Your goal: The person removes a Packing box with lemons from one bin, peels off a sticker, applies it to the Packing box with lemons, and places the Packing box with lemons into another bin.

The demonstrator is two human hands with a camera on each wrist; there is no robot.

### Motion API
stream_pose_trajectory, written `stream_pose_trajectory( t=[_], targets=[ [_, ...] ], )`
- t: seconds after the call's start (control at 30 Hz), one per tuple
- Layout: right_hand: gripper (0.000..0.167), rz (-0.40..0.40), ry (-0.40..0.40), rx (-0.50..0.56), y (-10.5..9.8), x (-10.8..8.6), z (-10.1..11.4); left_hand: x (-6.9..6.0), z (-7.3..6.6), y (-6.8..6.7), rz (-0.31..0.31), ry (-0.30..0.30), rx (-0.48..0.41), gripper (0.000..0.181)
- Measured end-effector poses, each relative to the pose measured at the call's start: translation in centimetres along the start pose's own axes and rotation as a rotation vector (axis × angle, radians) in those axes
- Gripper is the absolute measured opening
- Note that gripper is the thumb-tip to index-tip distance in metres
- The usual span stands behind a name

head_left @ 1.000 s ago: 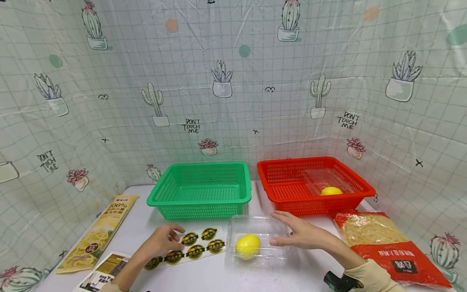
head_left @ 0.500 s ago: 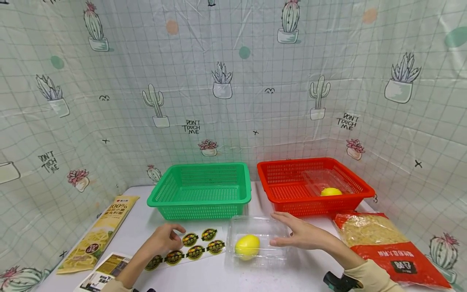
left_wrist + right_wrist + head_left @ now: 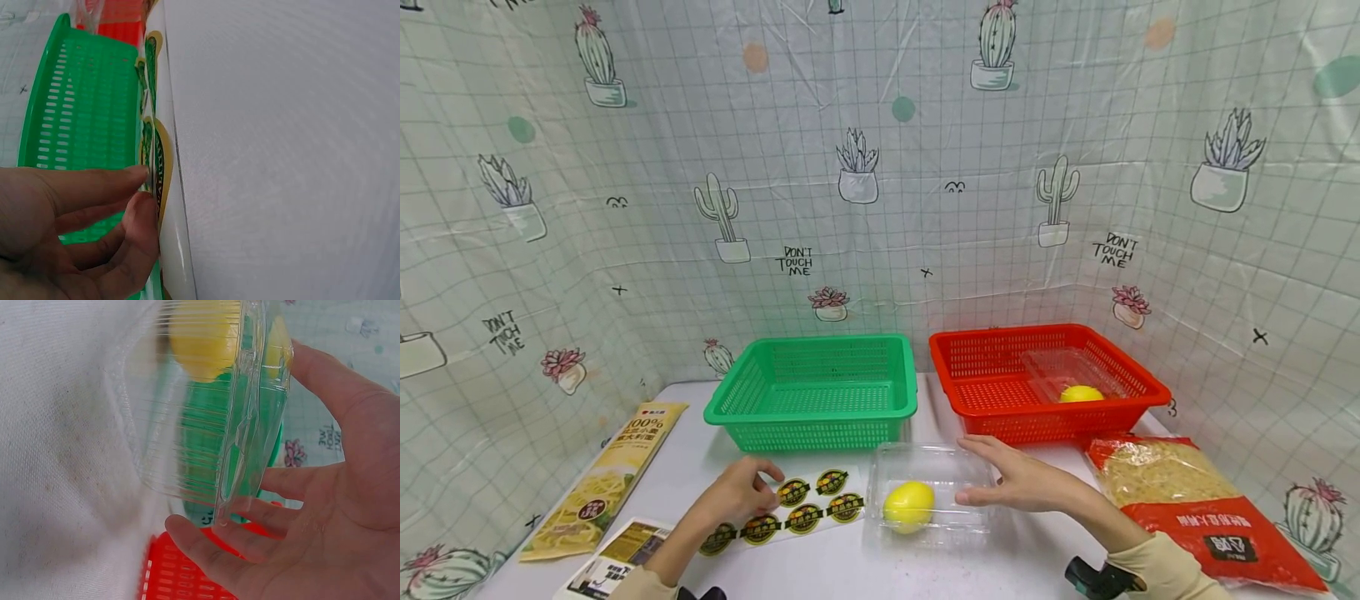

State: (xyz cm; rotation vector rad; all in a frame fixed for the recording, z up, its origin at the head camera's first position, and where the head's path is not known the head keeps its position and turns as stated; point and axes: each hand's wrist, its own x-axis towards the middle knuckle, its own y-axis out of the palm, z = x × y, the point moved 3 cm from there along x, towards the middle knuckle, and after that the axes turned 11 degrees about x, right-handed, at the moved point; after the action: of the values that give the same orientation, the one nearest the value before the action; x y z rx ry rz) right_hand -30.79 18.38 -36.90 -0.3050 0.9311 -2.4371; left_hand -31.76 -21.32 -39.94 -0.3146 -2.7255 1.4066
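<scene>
A clear lidded plastic box (image 3: 951,479) with a yellow lemon (image 3: 910,507) inside stands at the middle front of the table. My right hand (image 3: 1018,479) is at the box's right end, thumb and fingers spread wide and touching it. In the right wrist view, the thumb is near the lid and the other fingers reach along the side. My left hand (image 3: 737,492) rests at the left part of a sticker sheet (image 3: 823,521) with several round fruit labels. Its index finger and thumb tips lie against a sticker (image 3: 161,165), a small gap between them.
Behind stand a green basket (image 3: 808,429) and a red basket (image 3: 1000,425); the red one holds another clear box (image 3: 1052,367) with a lemon (image 3: 1081,393). A yellow pasta pack (image 3: 602,483) and a printed card (image 3: 613,558) lie left, a red pasta bag (image 3: 1210,525) right.
</scene>
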Motion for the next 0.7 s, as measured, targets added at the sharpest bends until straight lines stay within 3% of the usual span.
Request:
stream_pose_trajectory(
  t=[0.13,0.43,0.7],
  targets=[
    [0.087,-0.001,0.006,0.003,0.0,0.0,0.0,0.1,0.0,0.0,0.022,0.012,-0.014,0.030],
    [0.087,-0.004,0.006,0.002,0.1,-0.1,0.0,0.2,-1.0,0.0,-0.084,-0.109,0.121,0.035],
    [0.086,-0.006,-0.006,-0.003,0.0,-0.1,0.1,0.3,-1.1,0.1,-0.043,-0.073,0.077,0.037]
  ],
)
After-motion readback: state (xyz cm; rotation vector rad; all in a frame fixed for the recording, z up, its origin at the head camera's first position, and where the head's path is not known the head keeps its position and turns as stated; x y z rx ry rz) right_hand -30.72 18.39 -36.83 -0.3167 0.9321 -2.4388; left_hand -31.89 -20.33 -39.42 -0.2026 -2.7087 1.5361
